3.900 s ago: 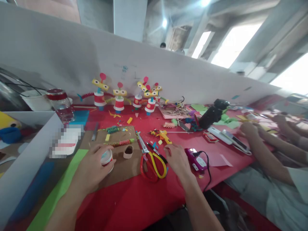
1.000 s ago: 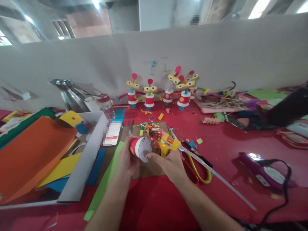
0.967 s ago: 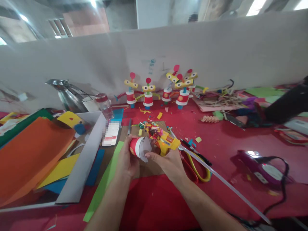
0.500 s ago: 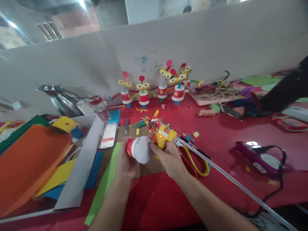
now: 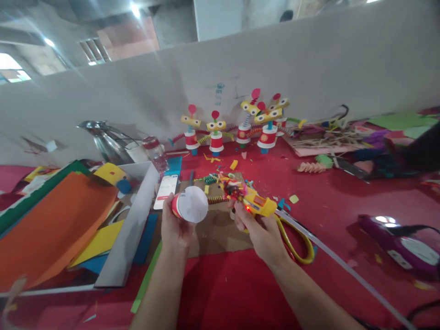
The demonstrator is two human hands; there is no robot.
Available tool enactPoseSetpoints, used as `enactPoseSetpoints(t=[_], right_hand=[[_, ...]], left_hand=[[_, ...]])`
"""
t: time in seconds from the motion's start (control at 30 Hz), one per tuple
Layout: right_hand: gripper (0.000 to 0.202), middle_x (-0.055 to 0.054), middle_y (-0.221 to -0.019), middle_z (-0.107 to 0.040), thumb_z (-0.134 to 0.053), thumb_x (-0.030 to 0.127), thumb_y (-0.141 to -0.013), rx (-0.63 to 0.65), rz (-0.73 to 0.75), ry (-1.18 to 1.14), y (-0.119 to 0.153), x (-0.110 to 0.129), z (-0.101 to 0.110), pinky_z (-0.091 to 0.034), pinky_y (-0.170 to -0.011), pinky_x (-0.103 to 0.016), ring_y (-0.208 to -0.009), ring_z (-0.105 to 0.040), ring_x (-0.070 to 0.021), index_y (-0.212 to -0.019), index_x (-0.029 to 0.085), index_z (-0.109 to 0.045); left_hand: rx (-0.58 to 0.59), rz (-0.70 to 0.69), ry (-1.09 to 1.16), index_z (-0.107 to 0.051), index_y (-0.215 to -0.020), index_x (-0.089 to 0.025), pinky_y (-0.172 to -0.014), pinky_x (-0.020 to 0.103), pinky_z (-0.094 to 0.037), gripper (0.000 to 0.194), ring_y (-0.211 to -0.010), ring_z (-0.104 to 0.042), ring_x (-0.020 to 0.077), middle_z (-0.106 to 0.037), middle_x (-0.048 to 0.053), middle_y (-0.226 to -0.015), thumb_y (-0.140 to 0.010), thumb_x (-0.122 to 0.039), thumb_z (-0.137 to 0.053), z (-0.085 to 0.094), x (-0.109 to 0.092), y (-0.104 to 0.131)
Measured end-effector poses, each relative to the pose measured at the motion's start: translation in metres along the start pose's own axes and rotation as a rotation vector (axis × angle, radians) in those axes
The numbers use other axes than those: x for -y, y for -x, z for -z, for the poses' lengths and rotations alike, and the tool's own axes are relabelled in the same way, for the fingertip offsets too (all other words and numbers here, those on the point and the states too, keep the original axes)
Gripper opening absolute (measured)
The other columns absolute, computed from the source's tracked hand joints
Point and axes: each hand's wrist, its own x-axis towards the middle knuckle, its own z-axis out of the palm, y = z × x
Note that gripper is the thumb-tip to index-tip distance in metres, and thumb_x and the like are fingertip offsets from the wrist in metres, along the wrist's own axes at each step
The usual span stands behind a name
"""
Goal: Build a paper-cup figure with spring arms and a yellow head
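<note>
My left hand is wrapped round a red and white paper cup, held tilted with its white round end facing me. To the right, my right hand grips a yellow glue gun with a small red light; a long clear stick runs from its rear to the lower right. The gun's front end is among colourful scraps and its tip is hard to make out. Cup and gun are apart. Beneath them lies a brown cardboard sheet on the red table.
Several paper-cup figures stand at the wall. To the left are a box of coloured paper, a phone, a clear jar and a metal jug. Yellow-handled scissors and a purple device lie right.
My hands have moved apart: the cup has shifted left, turning its white end towards me, and the glue gun has moved right, away from it. The view has shifted slightly.
</note>
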Motion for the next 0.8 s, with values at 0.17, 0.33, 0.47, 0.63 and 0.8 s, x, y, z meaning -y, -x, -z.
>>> enactPoseSetpoints(t=[0.17, 0.33, 0.47, 0.63, 0.8], right_hand=[[0.025, -0.004, -0.082, -0.066, -0.06, 0.044, -0.089, 0.152, 0.039, 0.107, 0.001, 0.001, -0.002, -0.049, -0.07, -0.028, -0.077, -0.061, -0.0176, -0.088, 0.021, -0.068], [0.026, -0.003, -0.079, -0.065, -0.063, 0.046, -0.085, 0.203, 0.021, 0.09, 0.003, -0.01, -0.005, -0.05, -0.063, -0.027, -0.071, -0.061, -0.0177, -0.084, 0.021, -0.067], [0.031, -0.002, -0.067, -0.061, -0.063, 0.049, -0.083, 0.201, 0.011, 0.127, 0.003, -0.01, -0.004, -0.047, -0.056, -0.026, -0.063, -0.058, -0.0168, -0.072, 0.02, -0.066], [0.034, -0.004, -0.067, -0.064, -0.065, 0.051, -0.08, 0.191, 0.048, 0.15, 0.0, -0.004, -0.005, -0.046, -0.054, -0.026, -0.064, -0.058, -0.018, -0.067, 0.02, -0.066], [0.033, -0.002, -0.063, -0.06, -0.066, 0.051, -0.079, 0.156, 0.037, 0.146, -0.002, -0.002, -0.007, -0.044, -0.052, -0.026, -0.059, -0.053, -0.0165, -0.067, 0.021, -0.064]], left_hand=[[-0.007, -0.078, 0.024, -0.067, -0.085, -0.02, -0.066, 0.025, -0.055, 0.008, -0.065, -0.069, 0.0141, -0.069, -0.004, -0.066, -0.081, -0.024, -0.062, 0.006, -0.013, -0.007], [0.044, -0.117, 0.039, -0.067, -0.082, -0.019, -0.067, 0.024, -0.055, 0.006, -0.063, -0.068, 0.0127, -0.069, -0.004, -0.065, -0.079, -0.021, -0.062, 0.008, -0.013, -0.007], [0.05, -0.102, 0.034, -0.066, -0.081, -0.019, -0.062, 0.023, -0.054, 0.006, -0.062, -0.068, 0.0134, -0.068, -0.004, -0.065, -0.079, -0.022, -0.062, 0.009, -0.014, -0.008], [0.063, -0.092, 0.013, -0.067, -0.081, -0.019, -0.06, 0.023, -0.054, 0.007, -0.062, -0.068, 0.0141, -0.069, -0.003, -0.066, -0.078, -0.023, -0.062, 0.01, -0.014, -0.01], [0.108, -0.12, 0.012, -0.068, -0.085, -0.021, -0.067, 0.023, -0.055, 0.01, -0.065, -0.068, 0.014, -0.07, -0.003, -0.069, -0.075, -0.021, -0.064, 0.011, -0.014, -0.012]])
